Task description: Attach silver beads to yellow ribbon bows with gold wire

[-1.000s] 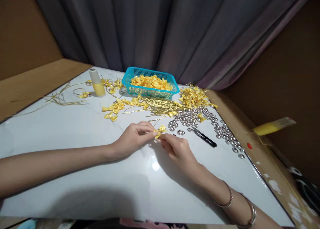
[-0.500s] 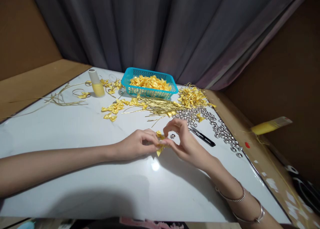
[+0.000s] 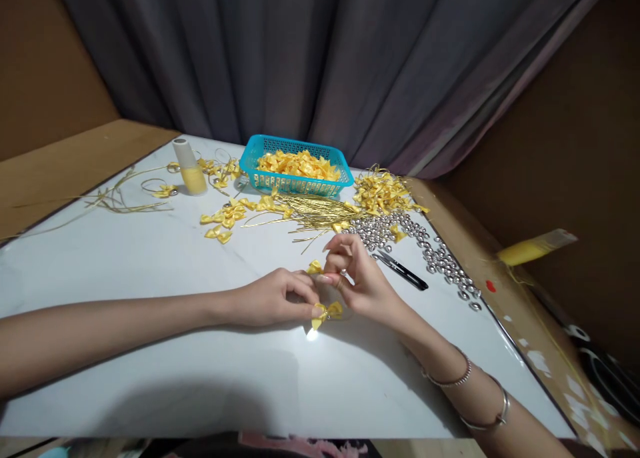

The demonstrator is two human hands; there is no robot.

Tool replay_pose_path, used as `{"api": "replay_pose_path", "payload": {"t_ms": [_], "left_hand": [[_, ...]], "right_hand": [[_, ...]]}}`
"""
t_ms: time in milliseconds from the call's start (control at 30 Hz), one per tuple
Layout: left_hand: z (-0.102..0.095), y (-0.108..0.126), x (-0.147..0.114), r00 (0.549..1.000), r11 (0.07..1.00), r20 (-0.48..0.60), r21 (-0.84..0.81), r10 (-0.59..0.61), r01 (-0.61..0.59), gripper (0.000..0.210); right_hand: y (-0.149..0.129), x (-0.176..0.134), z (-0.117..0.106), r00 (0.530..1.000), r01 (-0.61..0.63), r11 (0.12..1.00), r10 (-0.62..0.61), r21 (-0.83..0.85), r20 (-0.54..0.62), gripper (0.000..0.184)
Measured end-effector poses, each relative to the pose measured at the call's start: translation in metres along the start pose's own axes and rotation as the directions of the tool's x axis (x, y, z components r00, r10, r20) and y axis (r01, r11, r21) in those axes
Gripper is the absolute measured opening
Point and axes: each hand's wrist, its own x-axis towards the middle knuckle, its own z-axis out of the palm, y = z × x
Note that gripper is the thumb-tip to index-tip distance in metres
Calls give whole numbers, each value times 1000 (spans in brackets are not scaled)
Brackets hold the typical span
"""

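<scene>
My left hand (image 3: 283,298) rests on the white table and pinches a yellow ribbon bow (image 3: 334,310) between thumb and fingers. A thin cord loops from the bow's right side. Another bit of yellow ribbon (image 3: 315,267) shows just beyond the left fingertips. Close beside it, my right hand (image 3: 357,278) is curled, with thumb and fingers drawn together near the left fingertips. What those fingers grip is hidden. A silver bead (image 3: 344,273) shows in the gap of the right hand; whether it is held or lies behind, I cannot tell.
Behind the hands stand a blue basket (image 3: 297,183) of yellow bows and a bundle of gold cords (image 3: 320,211). Silver beads (image 3: 373,230) spread along the right side near black thread snips (image 3: 404,271). A yellow thread spool (image 3: 190,171) stands at left.
The bow at my left fingertips has turned and now shows more fully, nearer me, with its cord loop. My right fingers have bent inward and closed up. The view has shifted slightly.
</scene>
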Motion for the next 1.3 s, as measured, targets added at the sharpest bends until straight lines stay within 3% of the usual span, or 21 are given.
{"api": "replay_pose_path", "payload": {"t_ms": [67,133,200,300,400,667,967,1100,1167,1300], "left_hand": [[0,0,0,1000,1000,8,-30,-6,6,19],[-1,0,0,1000,999,1,-50,-13,13,16],[-2,-1,1,1000,997,0,-70,-14,14,14],[-5,-2,1,1000,995,24,-100,-4,6,15],[-6,-2,1,999,995,42,-99,-17,21,16],[-7,-1,2,995,993,89,-111,-36,46,15],[-10,2,1,992,992,115,-103,-59,71,13],[-11,0,1,992,991,126,-124,-24,40,10],[-11,-1,1,994,983,106,-181,-21,40,10],[-11,-2,2,998,959,62,-281,-27,43,11]], "right_hand": [[-3,1,-6,999,-14,997,17,-76,32,15],[-6,2,-13,988,-3,976,36,-219,148,7],[-9,2,-17,963,45,942,48,-332,267,21],[-10,2,-17,931,104,931,33,-350,364,27],[-8,2,-14,922,131,942,-2,-308,388,29],[-3,2,-5,948,153,964,-81,-216,309,32],[-7,1,-13,989,9,982,20,-189,146,24],[-5,1,-25,989,-138,983,143,-123,30,25],[-4,0,-31,969,-221,972,228,-77,90,26],[-5,-4,-35,884,-364,928,316,85,344,21]]}}
